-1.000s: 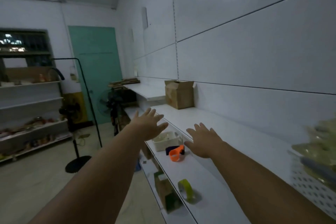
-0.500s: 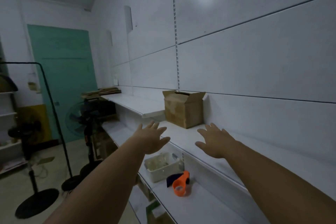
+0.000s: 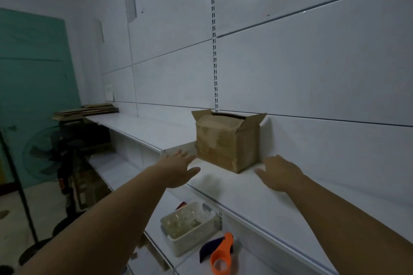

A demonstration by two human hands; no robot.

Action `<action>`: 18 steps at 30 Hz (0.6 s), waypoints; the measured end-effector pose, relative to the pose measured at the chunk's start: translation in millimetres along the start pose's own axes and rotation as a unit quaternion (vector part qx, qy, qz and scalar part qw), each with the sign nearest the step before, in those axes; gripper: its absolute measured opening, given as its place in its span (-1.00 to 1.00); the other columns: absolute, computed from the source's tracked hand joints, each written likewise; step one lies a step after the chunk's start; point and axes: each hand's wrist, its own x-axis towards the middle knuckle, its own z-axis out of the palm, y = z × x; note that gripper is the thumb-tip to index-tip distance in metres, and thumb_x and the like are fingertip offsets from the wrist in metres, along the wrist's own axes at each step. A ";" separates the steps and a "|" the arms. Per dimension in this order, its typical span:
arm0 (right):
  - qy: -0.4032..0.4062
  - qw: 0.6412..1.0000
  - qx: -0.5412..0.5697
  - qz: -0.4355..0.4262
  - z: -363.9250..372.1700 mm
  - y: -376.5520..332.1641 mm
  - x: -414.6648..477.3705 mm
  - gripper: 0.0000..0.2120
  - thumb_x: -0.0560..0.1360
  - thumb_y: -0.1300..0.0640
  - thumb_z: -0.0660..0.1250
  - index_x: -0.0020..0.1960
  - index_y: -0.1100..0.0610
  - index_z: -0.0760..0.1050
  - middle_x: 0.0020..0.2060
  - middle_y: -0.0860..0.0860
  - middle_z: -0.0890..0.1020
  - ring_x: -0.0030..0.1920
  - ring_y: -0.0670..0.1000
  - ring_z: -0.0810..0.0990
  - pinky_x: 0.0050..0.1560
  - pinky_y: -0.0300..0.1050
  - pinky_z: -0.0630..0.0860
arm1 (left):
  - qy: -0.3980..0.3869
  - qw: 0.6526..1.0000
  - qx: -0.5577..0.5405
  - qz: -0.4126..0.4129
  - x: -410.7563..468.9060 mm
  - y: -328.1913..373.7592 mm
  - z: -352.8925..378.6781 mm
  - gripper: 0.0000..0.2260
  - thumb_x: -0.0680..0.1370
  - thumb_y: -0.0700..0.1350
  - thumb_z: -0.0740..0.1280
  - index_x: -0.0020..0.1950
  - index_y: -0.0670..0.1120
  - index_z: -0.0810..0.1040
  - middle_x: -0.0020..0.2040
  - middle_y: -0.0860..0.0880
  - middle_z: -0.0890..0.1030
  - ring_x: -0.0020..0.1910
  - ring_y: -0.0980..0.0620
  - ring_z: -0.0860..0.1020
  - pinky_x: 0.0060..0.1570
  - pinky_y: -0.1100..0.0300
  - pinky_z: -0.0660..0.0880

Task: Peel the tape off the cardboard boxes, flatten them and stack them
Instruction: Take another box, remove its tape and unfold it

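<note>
Head view: a brown taped cardboard box [image 3: 226, 140], flaps up, is seen on the white wall shelf [image 3: 257, 194]. Left hand [image 3: 178, 168] and right hand [image 3: 278, 173], fingers spread, empty, flank it. Both side walls should be gripped evenly.

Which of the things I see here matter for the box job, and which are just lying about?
For the job:
cardboard box, open on the upper shelf
flattened cardboard stack at the far end
left hand, right hand, both open, near the box

Lying about:
white bin
orange tape dispenser
fan
</note>
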 end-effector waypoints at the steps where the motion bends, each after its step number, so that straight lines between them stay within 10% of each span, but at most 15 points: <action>1: 0.032 0.999 0.019 0.019 3.4 1.1 14.9 -0.50 0.58 -0.15 0.03 0.33 0.19 0.33 0.29 0.17 0.46 0.29 0.16 0.42 0.23 0.03 0.40 | -0.006 1.000 -0.002 0.003 8.0 -5.5 1.9 -0.45 0.59 0.21 0.01 0.53 0.04 0.06 0.56 -0.03 0.09 0.54 -0.06 0.00 0.48 -0.15 0.02; 6: 0.258 0.961 0.077 0.066 19.2 -15.8 67.7 -0.57 0.58 -0.13 0.03 0.14 0.22 0.39 0.05 0.18 0.57 0.01 0.18 0.54 -0.11 -0.03 0.44 | -0.009 0.994 -0.106 0.000 46.6 -38.7 -5.5 -0.50 0.60 0.03 0.19 0.51 -0.01 0.14 0.44 -0.10 0.35 0.38 -0.07 0.36 0.31 0.10 0.31; 11: 0.455 0.886 0.061 -0.067 6.2 -41.5 106.0 -0.51 0.48 -0.12 0.09 0.20 0.21 0.44 0.27 0.20 0.48 0.23 0.20 0.45 0.18 0.17 0.41 | 0.102 0.984 -0.143 -0.014 116.2 -66.4 8.8 -0.60 0.59 -0.05 0.22 0.42 -0.05 0.34 0.36 -0.04 0.47 0.29 -0.01 0.46 0.27 0.15 0.36; 14: 0.436 0.895 0.019 -0.091 -6.5 -54.4 124.3 -0.47 0.46 -0.17 0.13 0.29 0.14 0.37 0.41 0.14 0.32 0.40 0.12 0.25 0.37 0.26 0.22 | 0.193 0.954 -0.225 -0.043 162.7 -73.0 14.1 -0.60 0.58 -0.07 0.22 0.42 -0.09 0.35 0.37 -0.07 0.46 0.32 -0.05 0.44 0.30 0.08 0.35; 18: 0.330 0.942 0.057 0.002 1.1 -60.5 136.9 -0.40 0.39 -0.25 0.32 0.28 0.09 0.41 0.49 0.08 0.13 0.49 0.13 0.09 0.42 0.18 0.19 | 0.116 0.950 -0.286 -0.038 208.6 -86.9 27.1 -0.59 0.56 -0.08 0.23 0.38 -0.18 0.35 0.34 -0.13 0.47 0.30 -0.12 0.43 0.22 0.08 0.37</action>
